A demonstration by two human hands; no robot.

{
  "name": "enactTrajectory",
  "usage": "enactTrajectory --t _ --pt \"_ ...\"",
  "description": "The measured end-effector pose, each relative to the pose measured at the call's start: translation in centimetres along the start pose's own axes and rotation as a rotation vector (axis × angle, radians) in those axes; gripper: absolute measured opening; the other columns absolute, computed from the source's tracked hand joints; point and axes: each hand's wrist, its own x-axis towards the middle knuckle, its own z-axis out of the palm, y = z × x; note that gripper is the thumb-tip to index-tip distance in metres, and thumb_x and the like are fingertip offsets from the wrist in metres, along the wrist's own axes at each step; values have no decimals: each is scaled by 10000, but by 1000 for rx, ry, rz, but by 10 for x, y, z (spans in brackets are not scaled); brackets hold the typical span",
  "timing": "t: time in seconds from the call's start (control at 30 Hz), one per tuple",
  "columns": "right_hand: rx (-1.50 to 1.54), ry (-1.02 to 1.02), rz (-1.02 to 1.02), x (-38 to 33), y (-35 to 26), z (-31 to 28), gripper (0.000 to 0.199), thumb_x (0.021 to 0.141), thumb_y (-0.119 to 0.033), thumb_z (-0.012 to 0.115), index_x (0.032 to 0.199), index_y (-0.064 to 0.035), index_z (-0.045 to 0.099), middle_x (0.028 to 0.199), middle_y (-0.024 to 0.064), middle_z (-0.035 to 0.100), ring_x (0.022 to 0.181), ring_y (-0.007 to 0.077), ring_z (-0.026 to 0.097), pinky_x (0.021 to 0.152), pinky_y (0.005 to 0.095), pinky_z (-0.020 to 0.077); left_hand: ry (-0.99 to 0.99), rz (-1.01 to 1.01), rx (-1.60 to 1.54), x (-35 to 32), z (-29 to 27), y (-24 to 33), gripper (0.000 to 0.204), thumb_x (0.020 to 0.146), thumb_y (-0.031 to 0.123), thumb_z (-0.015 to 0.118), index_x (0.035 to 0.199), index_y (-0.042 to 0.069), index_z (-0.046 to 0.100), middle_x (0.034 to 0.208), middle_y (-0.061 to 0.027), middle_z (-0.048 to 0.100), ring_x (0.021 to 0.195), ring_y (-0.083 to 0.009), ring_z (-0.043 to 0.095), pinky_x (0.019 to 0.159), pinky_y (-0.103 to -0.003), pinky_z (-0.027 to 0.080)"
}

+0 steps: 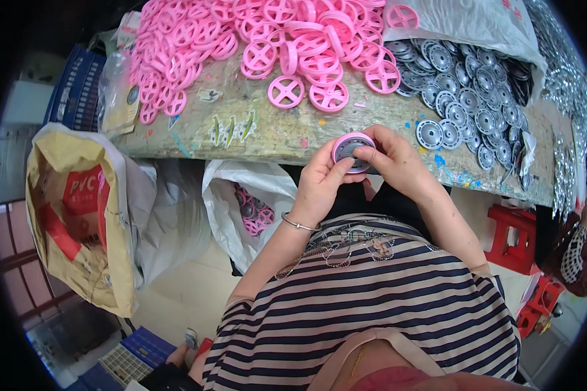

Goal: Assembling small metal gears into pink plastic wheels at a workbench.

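Note:
Between my hands, just off the table's near edge, is a pink plastic wheel rim (336, 149) with a grey hubcap-like disc (347, 165) set inside it. My left hand (318, 180) grips the rim's left side, its thumb on the disc. From the other side my right hand (396, 163) holds it, thumb pressing on the disc's face. Whether the disc is fully seated I cannot tell. A heap of pink spoked wheel rims (285, 92) lies on the table beyond. To the right, grey slotted discs (430, 134) spill from a white plastic bag (463, 25).
The worn table (195, 140) has stickers and paint flecks. Below its front edge, a white bag (277, 179) holds pink wheels with grey discs. A large paper sack (114, 215) stands at left, red stools (510, 241) at right. Silver tinsel (567, 85) hangs at the far right.

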Motion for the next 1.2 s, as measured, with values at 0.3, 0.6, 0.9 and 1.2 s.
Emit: enactTrajectory --t 0.3,0.6,0.9,1.2 --pt "4 -7 -68 -4 0 24 200 924 -163 598 1066 -27 560 813 13 603 621 64 546 541 228 459 54 59 67 -14 -12 -2 349 994 106 431 1328 7 402 1228 -123 537 1057 -204 594 842 -353 565" --pt "159 -21 -83 -8 -18 27 240 943 -215 568 1123 -57 550 766 -6 582 450 40 465 359 201 366 84 52 -173 -12 -5 11 445 999 188 455 1396 34 327 1257 -132 498 1100 -218 565 923 -362 514" --pt "196 -81 -239 -18 -32 30 288 976 -254 499 1201 -74 506 819 -20 579 515 13 423 409 179 342 -53 300 193 1 2 28 605 862 265 687 1336 32 392 1285 -138 511 1166 -205 506 983 -324 416" --pt "214 -87 -261 -16 -7 33 234 965 -136 530 1169 -22 536 986 25 602 931 71 541 811 237 458 17 291 87 -7 8 18 287 924 157 600 1159 1 546 1251 -159 578 1138 -208 552 997 -316 410"
